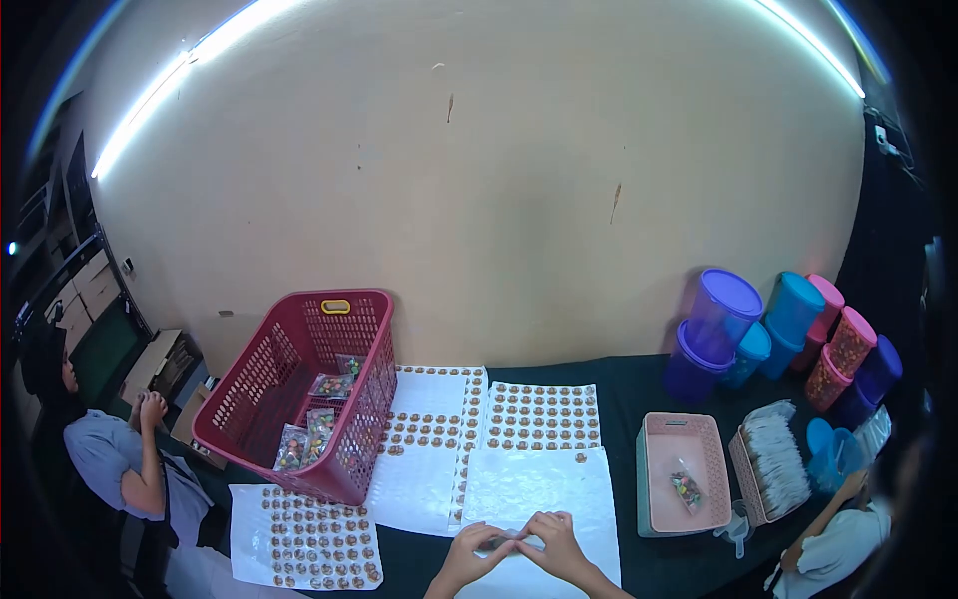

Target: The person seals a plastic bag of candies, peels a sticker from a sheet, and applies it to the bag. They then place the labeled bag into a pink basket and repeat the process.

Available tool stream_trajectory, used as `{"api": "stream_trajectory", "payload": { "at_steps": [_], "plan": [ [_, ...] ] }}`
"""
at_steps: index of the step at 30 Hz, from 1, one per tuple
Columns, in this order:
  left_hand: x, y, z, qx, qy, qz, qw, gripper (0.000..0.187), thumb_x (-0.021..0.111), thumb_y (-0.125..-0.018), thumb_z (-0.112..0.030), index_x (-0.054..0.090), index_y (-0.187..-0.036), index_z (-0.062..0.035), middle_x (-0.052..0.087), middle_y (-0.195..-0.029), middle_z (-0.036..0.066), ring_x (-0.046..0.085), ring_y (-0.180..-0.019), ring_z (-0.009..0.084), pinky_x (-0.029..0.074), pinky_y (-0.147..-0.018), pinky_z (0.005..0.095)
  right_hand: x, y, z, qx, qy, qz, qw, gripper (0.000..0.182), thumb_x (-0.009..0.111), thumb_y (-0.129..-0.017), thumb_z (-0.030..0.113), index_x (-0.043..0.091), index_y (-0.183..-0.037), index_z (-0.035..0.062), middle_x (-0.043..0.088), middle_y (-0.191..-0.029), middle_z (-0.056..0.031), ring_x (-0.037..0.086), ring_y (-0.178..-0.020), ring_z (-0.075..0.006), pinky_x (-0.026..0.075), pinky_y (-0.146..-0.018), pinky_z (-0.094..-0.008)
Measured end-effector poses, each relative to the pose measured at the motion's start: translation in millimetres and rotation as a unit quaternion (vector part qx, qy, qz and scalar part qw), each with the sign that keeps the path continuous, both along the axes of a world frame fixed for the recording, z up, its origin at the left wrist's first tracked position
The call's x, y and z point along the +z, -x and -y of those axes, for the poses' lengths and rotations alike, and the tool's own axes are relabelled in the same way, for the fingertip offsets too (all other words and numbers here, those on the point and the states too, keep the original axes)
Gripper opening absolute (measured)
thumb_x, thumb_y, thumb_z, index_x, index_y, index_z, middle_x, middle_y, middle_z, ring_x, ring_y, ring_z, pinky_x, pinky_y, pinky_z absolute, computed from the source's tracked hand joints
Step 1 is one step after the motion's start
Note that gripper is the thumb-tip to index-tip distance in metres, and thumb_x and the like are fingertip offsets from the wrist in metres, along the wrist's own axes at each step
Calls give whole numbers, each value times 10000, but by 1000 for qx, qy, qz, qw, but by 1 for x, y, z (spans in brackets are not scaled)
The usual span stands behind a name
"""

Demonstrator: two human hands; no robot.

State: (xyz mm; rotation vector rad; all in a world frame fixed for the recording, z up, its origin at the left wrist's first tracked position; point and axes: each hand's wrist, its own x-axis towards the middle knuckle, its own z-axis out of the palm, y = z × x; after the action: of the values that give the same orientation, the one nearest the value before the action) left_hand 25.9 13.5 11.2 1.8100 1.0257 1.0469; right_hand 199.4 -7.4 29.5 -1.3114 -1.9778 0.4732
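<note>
Over the white sheet (539, 479) at the front middle, my left hand (477, 551) and my right hand (551, 544) meet at their fingertips. The fingers of both are pinched together on a small thing that I cannot make out. Beneath and behind them lie sheets with rows of round brown stickers (542, 417). To the left, a dark red basket (375, 439) holds several clear packets of colourful pieces (290, 446). On the right, a pink tray (659, 479) holds one such packet (686, 489).
A basket of clear bags (773, 464) and a grey scoop (735, 529) are beside the tray. Coloured tubs (723, 309) line the back right. One person (125, 459) is at the left; another (843, 539) at the right reaches toward blue containers (836, 454).
</note>
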Motion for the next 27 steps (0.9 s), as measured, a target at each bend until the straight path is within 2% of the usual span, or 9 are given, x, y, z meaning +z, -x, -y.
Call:
{"api": "stream_trajectory", "payload": {
  "at_steps": [3, 11, 14, 16, 18, 20, 22, 24, 27],
  "plan": [
    [-2, 0, -2, 57, -49, -44, 996, 174, 591, -789, -210, 652, -766, -48, 627, -673, 43, 605, -692, 182, 374, -896, 407, -3, 5, 0, 16, 22, -50, 998, 178, 634, -748, 236, 567, -727, 73, 534, -742, -26, 531, -714, -186, 318, -741, -331],
    [22, 14, -17, 183, 13, 92, 979, 210, 555, -823, -192, 627, -721, -23, 617, -688, 68, 579, -663, 184, 394, -850, 399, 13, 9, 0, 43, 90, -136, 986, 153, 618, -775, 174, 567, -760, 30, 547, -750, -69, 555, -698, -203, 395, -660, -317],
    [31, 12, -13, 183, 123, 136, 966, 319, 484, -881, -241, 607, -697, -12, 613, -717, 44, 531, -584, 96, 501, -641, 252, 11, 7, 1, 57, 122, -177, 975, 150, 617, -783, 138, 551, -757, 6, 551, -741, -75, 557, -681, -173, 424, -623, -290],
    [22, 11, -13, 143, 120, 122, 975, 253, 475, -887, -231, 592, -845, -11, 603, -847, 61, 554, -727, 99, 464, -496, 135, 5, 7, 3, 56, 124, -188, 973, 150, 613, -790, 117, 538, -754, -8, 557, -731, -71, 555, -679, -143, 439, -612, -265],
    [18, -3, -6, 146, 119, 226, 956, 227, 549, -842, -172, 551, -1006, -16, 563, -1010, 91, 523, -927, 148, 451, -784, 297, -5, 3, 2, 10, 146, -305, 941, 151, 597, -808, 105, 523, -762, -18, 562, -740, -67, 564, -683, -118, 461, -632, -228],
    [-14, -1, -8, 106, -26, 78, 991, 629, 691, -716, -259, 384, -1200, 1, 441, -1189, 161, 433, -1105, 274, 328, -946, 370, -12, -6, 1, 8, 153, -306, 939, 113, 562, -828, 77, 509, -797, -18, 559, -744, -67, 576, -687, -121, 491, -648, -227],
    [-6, -8, 5, 73, -81, -56, 992, 769, 724, -675, -298, 304, -1248, -4, 335, -1269, 194, 377, -1154, 318, 324, -947, 390, -11, -13, -1, -7, 200, -485, 851, 106, 547, -832, 67, 505, -821, -30, 555, -763, -84, 586, -706, -142, 525, -655, -277],
    [-5, -12, 12, 38, -84, -110, 990, 872, 762, -620, -296, 257, -1274, -15, 252, -1314, 194, 287, -1218, 337, 265, -995, 396, -4, -20, -2, -4, 218, -490, 844, 105, 506, -857, 74, 482, -871, -28, 551, -800, -104, 595, -738, -171, 539, -663, -306],
    [-15, -12, 8, 17, -102, -76, 992, 617, 674, -697, -125, 366, -1225, -47, 320, -1271, 209, 361, -1158, 353, 351, -928, 383, 3, -26, 1, -8, 233, -561, 794, 136, 473, -878, 108, 475, -911, -24, 531, -872, -124, 600, -801, -220, 536, -690, -335]
  ]
}}
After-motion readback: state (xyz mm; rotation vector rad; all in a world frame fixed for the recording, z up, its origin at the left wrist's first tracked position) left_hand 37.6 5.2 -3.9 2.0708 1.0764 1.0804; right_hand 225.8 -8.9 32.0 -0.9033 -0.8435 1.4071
